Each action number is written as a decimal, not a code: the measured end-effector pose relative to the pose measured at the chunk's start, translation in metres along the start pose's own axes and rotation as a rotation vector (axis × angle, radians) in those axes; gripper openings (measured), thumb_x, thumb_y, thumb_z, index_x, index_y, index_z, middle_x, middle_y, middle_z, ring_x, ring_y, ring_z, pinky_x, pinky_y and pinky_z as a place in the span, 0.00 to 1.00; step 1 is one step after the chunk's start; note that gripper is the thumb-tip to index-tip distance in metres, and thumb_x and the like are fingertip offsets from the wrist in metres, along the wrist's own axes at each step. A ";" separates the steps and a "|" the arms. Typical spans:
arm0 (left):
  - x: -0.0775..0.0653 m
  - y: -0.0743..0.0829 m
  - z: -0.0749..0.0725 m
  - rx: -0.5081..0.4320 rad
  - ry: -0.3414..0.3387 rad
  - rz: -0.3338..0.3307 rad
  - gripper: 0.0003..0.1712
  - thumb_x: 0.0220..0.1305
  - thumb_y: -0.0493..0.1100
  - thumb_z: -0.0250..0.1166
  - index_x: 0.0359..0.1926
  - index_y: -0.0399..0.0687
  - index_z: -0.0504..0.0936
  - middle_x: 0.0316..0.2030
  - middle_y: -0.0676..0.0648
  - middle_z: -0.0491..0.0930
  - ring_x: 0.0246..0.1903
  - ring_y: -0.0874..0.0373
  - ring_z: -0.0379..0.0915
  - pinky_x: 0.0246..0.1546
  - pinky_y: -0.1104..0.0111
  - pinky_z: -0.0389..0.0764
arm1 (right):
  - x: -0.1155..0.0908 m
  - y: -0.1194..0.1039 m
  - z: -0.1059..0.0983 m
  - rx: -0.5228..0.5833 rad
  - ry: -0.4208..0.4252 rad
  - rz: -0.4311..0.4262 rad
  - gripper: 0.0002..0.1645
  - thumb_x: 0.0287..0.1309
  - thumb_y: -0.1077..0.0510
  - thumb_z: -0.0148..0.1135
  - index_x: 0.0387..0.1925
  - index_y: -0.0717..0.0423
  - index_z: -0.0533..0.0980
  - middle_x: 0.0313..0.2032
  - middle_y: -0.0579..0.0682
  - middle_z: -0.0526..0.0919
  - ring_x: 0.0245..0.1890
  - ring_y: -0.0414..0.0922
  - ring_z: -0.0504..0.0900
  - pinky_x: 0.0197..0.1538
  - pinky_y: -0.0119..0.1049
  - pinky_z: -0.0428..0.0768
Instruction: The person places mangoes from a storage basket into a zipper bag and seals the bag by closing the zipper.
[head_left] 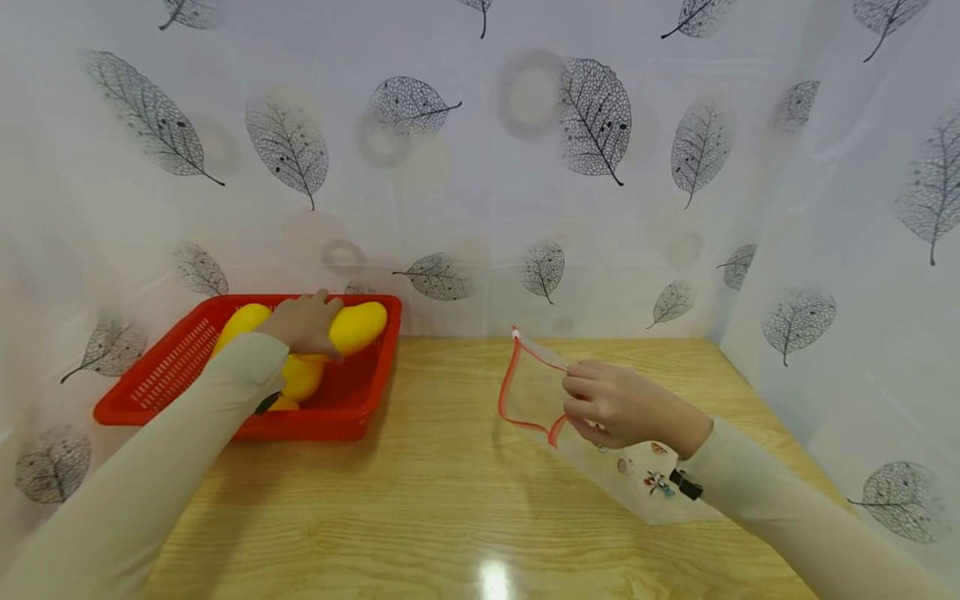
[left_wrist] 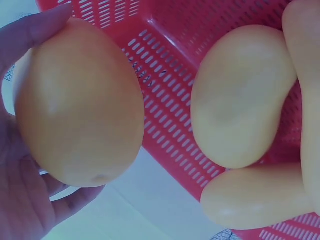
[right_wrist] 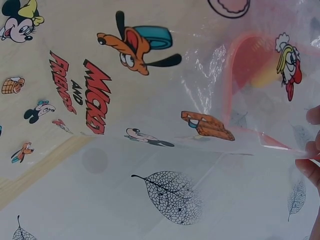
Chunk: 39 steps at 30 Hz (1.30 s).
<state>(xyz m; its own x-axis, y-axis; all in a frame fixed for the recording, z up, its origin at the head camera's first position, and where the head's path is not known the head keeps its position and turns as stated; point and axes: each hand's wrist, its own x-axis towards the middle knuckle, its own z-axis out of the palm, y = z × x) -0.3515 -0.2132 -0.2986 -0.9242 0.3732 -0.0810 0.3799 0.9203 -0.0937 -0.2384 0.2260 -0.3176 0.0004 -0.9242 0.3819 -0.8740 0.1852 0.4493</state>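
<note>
My left hand [head_left: 303, 325] reaches over the red basket [head_left: 300, 427] and grips a yellow mango [head_left: 358, 327]. In the left wrist view the thumb and fingers curl round this mango [left_wrist: 80, 105], which is apart from the others. More mangoes [left_wrist: 242, 100] lie in the basket beneath. Over the table's right half, my right hand [head_left: 633, 408] pinches the rim of a clear zip bag [head_left: 630, 492] with a red-edged mouth. The mouth gapes open toward the left. Cartoon prints cover the bag [right_wrist: 140, 100] in the right wrist view; I see nothing inside it.
The wooden table [head_left: 442, 508] stretches between the basket and the bag. Behind it and along the sides hangs a white curtain [head_left: 480, 208] with leaf prints. The basket stands at the back left, close to the curtain.
</note>
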 end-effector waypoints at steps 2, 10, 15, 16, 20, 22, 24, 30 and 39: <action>-0.001 0.001 0.000 0.003 0.010 0.001 0.48 0.44 0.58 0.71 0.61 0.37 0.65 0.58 0.30 0.64 0.47 0.38 0.69 0.50 0.43 0.73 | 0.000 0.000 0.000 0.001 -0.002 0.004 0.16 0.61 0.58 0.47 0.17 0.50 0.64 0.19 0.45 0.61 0.23 0.40 0.54 0.31 0.32 0.55; -0.007 0.004 -0.004 0.039 0.049 0.034 0.48 0.44 0.58 0.71 0.61 0.35 0.65 0.56 0.30 0.66 0.49 0.37 0.66 0.52 0.43 0.71 | 0.000 0.001 0.001 -0.008 -0.003 0.001 0.16 0.61 0.58 0.46 0.17 0.49 0.65 0.19 0.45 0.61 0.23 0.40 0.54 0.31 0.32 0.55; -0.012 0.006 -0.007 0.055 0.079 0.049 0.48 0.44 0.58 0.70 0.61 0.35 0.65 0.56 0.30 0.66 0.52 0.36 0.64 0.55 0.41 0.68 | 0.000 0.001 0.001 -0.010 0.003 0.001 0.16 0.61 0.58 0.46 0.17 0.49 0.65 0.19 0.45 0.61 0.23 0.40 0.54 0.31 0.32 0.55; -0.012 0.006 -0.007 0.054 0.083 0.049 0.48 0.44 0.58 0.70 0.61 0.35 0.65 0.57 0.30 0.66 0.52 0.36 0.63 0.55 0.41 0.67 | 0.000 0.001 0.000 -0.010 0.003 0.002 0.16 0.61 0.58 0.46 0.17 0.49 0.65 0.19 0.45 0.61 0.23 0.40 0.54 0.31 0.32 0.55; -0.014 0.008 -0.007 0.050 0.104 0.054 0.49 0.43 0.58 0.71 0.62 0.36 0.65 0.57 0.31 0.66 0.53 0.36 0.62 0.58 0.40 0.64 | 0.001 0.001 0.000 -0.012 0.004 0.002 0.16 0.61 0.58 0.46 0.17 0.49 0.65 0.19 0.45 0.62 0.23 0.40 0.54 0.31 0.32 0.55; -0.014 0.009 -0.007 0.048 0.117 0.057 0.50 0.42 0.58 0.71 0.62 0.36 0.65 0.57 0.32 0.66 0.53 0.36 0.62 0.58 0.40 0.64 | 0.001 0.001 0.001 -0.012 0.005 0.002 0.16 0.61 0.58 0.46 0.17 0.49 0.65 0.19 0.45 0.62 0.23 0.40 0.54 0.31 0.32 0.55; -0.014 0.010 -0.007 0.049 0.127 0.061 0.50 0.42 0.58 0.71 0.62 0.35 0.65 0.57 0.32 0.66 0.53 0.36 0.62 0.58 0.40 0.63 | 0.000 0.001 0.001 -0.010 0.007 0.000 0.16 0.60 0.58 0.47 0.17 0.50 0.65 0.19 0.45 0.62 0.23 0.40 0.54 0.31 0.32 0.55; -0.014 0.014 -0.010 0.051 0.150 0.069 0.53 0.41 0.59 0.71 0.64 0.36 0.63 0.57 0.32 0.66 0.55 0.37 0.61 0.59 0.40 0.62 | 0.000 0.002 0.001 -0.005 0.006 0.001 0.15 0.60 0.58 0.47 0.17 0.50 0.65 0.20 0.45 0.62 0.24 0.40 0.55 0.31 0.32 0.55; -0.016 0.025 -0.016 0.071 0.208 0.118 0.50 0.41 0.60 0.70 0.62 0.37 0.65 0.54 0.34 0.68 0.53 0.38 0.62 0.56 0.42 0.65 | 0.000 0.002 0.000 0.004 0.005 0.013 0.17 0.62 0.58 0.44 0.17 0.50 0.65 0.19 0.45 0.61 0.23 0.40 0.55 0.31 0.31 0.55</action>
<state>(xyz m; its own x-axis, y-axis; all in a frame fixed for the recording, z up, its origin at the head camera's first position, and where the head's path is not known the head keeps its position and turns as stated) -0.3278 -0.1945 -0.2841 -0.8590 0.5002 0.1094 0.4804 0.8612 -0.1661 -0.2403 0.2265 -0.3168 -0.0087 -0.9201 0.3916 -0.8758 0.1960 0.4410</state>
